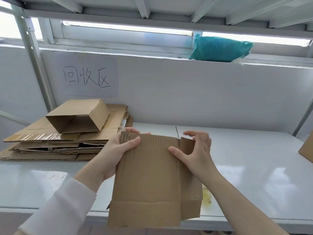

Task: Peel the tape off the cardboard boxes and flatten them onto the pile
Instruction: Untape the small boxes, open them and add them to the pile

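Presently, a flattened box (149,175) is held over the counter (254,167), just right of the pile (50,143), its long axis running from the person toward the wall. Its top left edge is gripped by the left hand (118,150), its top right corner pinched by the right hand (194,150). The pile lies leftward, nearer the left hand.

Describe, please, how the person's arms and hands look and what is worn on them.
Both the left hand and the right hand are bare: no gloves, rings or watch show. The left arm wears a soft white long sleeve, its cuff sitting partway up the forearm. The right forearm shows no sleeve within the frame.
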Motion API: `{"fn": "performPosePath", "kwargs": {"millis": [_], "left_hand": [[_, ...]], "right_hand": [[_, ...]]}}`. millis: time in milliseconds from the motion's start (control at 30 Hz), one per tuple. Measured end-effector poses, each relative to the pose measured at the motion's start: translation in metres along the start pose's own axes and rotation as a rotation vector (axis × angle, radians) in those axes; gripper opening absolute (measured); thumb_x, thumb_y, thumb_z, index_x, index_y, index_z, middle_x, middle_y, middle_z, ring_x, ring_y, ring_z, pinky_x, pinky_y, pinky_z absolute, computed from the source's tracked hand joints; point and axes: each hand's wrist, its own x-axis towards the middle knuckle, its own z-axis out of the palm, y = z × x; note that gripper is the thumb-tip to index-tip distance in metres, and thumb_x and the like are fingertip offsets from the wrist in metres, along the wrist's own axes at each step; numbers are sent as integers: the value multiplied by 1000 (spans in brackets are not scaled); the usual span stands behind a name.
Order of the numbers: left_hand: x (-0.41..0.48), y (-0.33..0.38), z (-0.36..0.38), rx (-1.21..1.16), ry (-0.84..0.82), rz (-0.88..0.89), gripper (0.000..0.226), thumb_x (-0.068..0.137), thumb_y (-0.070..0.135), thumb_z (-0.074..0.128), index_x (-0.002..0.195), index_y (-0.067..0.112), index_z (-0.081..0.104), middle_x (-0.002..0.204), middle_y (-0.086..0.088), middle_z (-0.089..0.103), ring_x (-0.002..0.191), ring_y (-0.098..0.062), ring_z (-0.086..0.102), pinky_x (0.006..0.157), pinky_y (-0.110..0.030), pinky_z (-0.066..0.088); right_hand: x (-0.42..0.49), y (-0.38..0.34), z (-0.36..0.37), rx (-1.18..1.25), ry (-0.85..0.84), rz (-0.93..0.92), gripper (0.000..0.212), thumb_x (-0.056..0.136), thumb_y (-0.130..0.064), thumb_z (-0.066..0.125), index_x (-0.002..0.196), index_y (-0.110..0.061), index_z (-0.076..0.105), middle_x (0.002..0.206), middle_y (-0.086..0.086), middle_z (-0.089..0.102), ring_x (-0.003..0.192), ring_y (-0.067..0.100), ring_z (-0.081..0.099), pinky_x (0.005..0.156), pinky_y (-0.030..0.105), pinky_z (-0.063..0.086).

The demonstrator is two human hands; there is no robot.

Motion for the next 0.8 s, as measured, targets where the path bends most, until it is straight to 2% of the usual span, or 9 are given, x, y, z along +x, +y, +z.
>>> {"fn": "performPosePath", "kwargs": {"millis": [100, 233, 300, 367, 467, 533, 600, 667, 800], "left_hand": [[0, 3, -8, -103, 86, 98, 32, 86, 8, 54, 112, 26, 58, 95, -3, 74, 76, -16, 70, 61, -29, 58], [3, -5, -19, -109, 220, 128, 27, 90, 5, 53, 110, 23, 56, 76, 7, 74, 66, -6, 69, 53, -22, 55], [6, -20, -21, 69, 295, 125, 27, 89, 7, 56, 113, 19, 52, 80, 11, 73, 69, -2, 66, 58, -18, 54], [13, -42, -30, 383, 386, 187, 37, 87, 7, 61, 120, 16, 47, 105, 6, 68, 88, -3, 60, 76, -18, 47], [23, -78, -46, 973, 428, 312, 51, 81, 4, 65, 129, 9, 48, 137, -13, 44, 129, -27, 38, 106, -29, 26], [27, -95, -50, 1340, 282, 344, 52, 85, 24, 60, 135, 14, 46, 152, -17, 20, 144, -34, 6, 114, -45, 7], [31, -107, -50, 1585, -36, 337, 65, 86, 54, 28, 142, 22, 35, 157, -7, 4, 141, -22, -17, 115, -48, -5], [32, -119, -53, 1665, -264, 220, 67, 87, 57, 9, 147, 27, 20, 157, 3, -1, 139, -12, -20, 114, -36, -11], [33, -134, -59, 1585, -328, 70, 51, 100, 40, 22, 148, 29, 8, 157, 8, -4, 143, -9, -11, 115, -30, -9]], "right_hand": [[-2, 7, 0, 105, -7, 174, 78, 69, -46, 73, 132, -32, 30, 123, -12, 31, 117, 3, 30, 100, 24, 30], [-16, 14, 3, 280, -221, 424, 41, 74, -43, 70, 104, -17, 60, 98, -4, 67, 87, 12, 64, 75, 29, 52], [-25, 24, 14, 227, -163, 427, 30, 74, -40, 71, 93, -17, 63, 92, -3, 69, 84, 13, 65, 76, 33, 54], [-33, 35, 28, 166, -134, 434, 31, 74, -38, 73, 93, -16, 62, 92, -2, 68, 86, 16, 64, 81, 37, 53], [-36, 46, 50, 88, -180, 496, 41, 75, -38, 72, 104, -13, 57, 102, 3, 65, 92, 18, 61, 79, 32, 49], [-32, 45, 62, 2, -222, 486, 53, 78, -40, 69, 116, -10, 50, 113, 5, 61, 98, 20, 57, 78, 28, 44], [-26, 44, 75, -188, -252, 398, 63, 82, -41, 64, 130, -11, 38, 127, 6, 52, 113, 22, 51, 84, 29, 40], [-29, 39, 87, -485, -272, 231, 66, 88, -42, 54, 140, -11, 27, 141, 9, 36, 130, 26, 34, 101, 30, 32], [-56, 44, 107, -738, -285, -89, 83, 85, -60, 12, 141, -1, 31, 153, 10, 19, 143, 26, 14, 114, 31, 17]]}}
